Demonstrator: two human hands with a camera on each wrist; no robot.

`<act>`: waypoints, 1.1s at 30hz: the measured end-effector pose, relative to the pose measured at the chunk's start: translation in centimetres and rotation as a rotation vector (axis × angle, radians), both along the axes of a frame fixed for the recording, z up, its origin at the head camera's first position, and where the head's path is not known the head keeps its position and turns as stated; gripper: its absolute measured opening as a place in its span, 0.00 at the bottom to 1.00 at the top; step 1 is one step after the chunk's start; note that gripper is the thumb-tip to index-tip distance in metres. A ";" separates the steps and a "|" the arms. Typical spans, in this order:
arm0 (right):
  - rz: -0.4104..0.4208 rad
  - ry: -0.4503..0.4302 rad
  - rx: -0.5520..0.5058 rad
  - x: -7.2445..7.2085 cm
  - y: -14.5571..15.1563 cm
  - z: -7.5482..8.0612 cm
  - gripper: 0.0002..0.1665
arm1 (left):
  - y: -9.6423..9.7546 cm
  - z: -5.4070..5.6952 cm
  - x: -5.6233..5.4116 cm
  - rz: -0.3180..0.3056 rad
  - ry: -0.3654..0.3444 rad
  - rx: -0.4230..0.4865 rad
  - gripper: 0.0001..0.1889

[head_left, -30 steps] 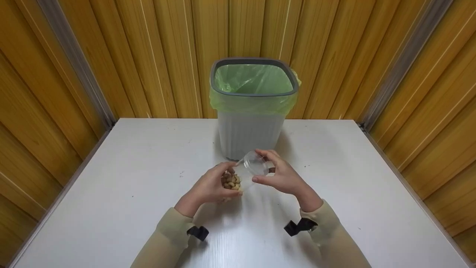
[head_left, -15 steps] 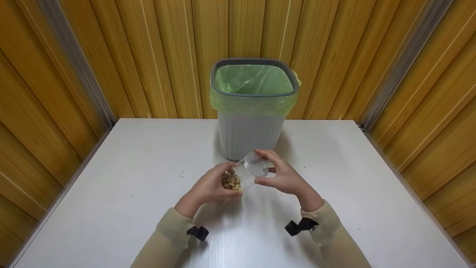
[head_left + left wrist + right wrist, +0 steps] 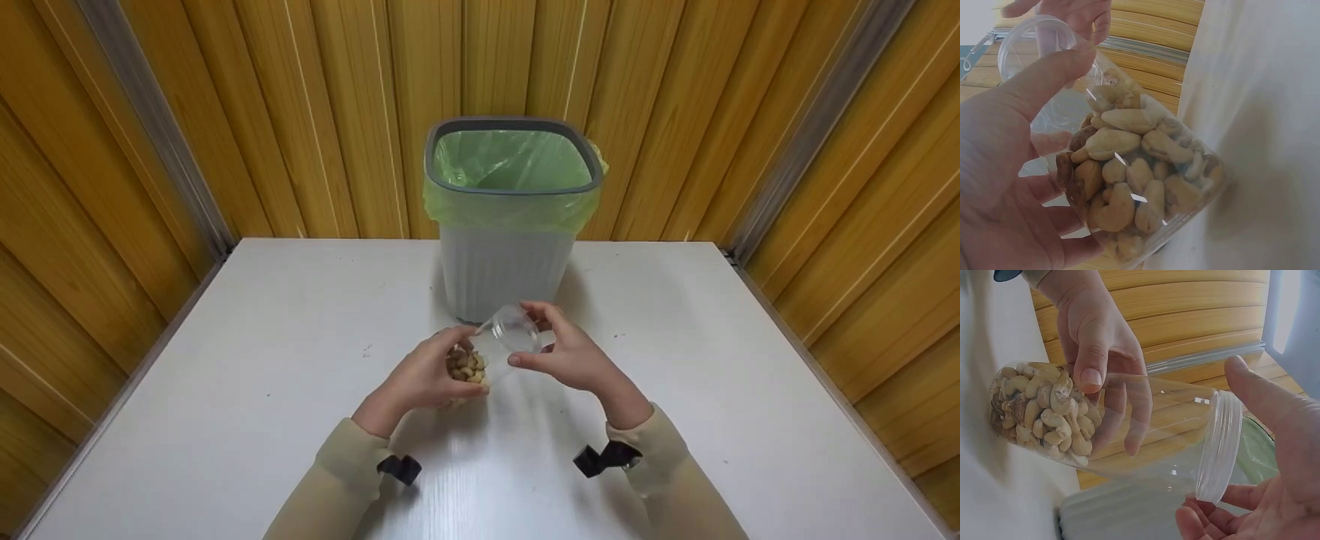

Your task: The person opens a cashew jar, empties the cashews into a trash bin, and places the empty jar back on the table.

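A clear plastic jar [image 3: 1157,422] lies tilted above the table, its closed-looking bottom end low and its lidded end raised toward the right. Cashew nuts [image 3: 1129,163] fill the lower part. My left hand [image 3: 424,371] grips the jar's side, thumb on one side and fingers round the other. At the raised end sits a clear ridged lid [image 3: 1221,444]. My right hand [image 3: 566,349] is spread around this lid; in the right wrist view the thumb stands a little off it, while the fingertips [image 3: 1190,520] are right at its lower edge.
Just behind the hands stands a pale ribbed trash bin [image 3: 506,262] with a dark grey rim [image 3: 514,192] and a green bag lining [image 3: 465,206]. The white table [image 3: 315,300] meets wood-patterned walls [image 3: 345,112] at the back and sides.
My right hand has turned slightly about the lid: its thumb is a little farther left and its fingertips a little farther right. The left hand and the jar have stayed in place.
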State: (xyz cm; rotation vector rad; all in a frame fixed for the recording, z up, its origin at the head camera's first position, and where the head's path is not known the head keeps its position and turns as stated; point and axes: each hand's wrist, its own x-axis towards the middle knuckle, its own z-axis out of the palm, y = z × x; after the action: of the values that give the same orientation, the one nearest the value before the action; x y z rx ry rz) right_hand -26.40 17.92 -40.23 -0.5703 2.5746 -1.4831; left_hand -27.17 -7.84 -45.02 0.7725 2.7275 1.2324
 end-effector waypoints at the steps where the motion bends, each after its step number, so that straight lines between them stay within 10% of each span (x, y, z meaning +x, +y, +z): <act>1: -0.014 0.001 0.007 0.0 -0.1 0.0 0.51 | 0.0 0.0 0.0 0.000 0.000 0.000 0.45; 33: 0.095 0.103 -0.038 -0.3 0.5 -0.4 0.43 | -0.1 0.2 0.1 -0.016 -0.014 0.038 0.44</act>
State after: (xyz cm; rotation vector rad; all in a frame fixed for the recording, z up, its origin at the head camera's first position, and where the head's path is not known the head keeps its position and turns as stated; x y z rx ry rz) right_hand -26.71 18.42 -40.64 -0.7820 2.5595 -1.5125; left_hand -27.05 -7.91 -44.80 0.7846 2.6896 1.2856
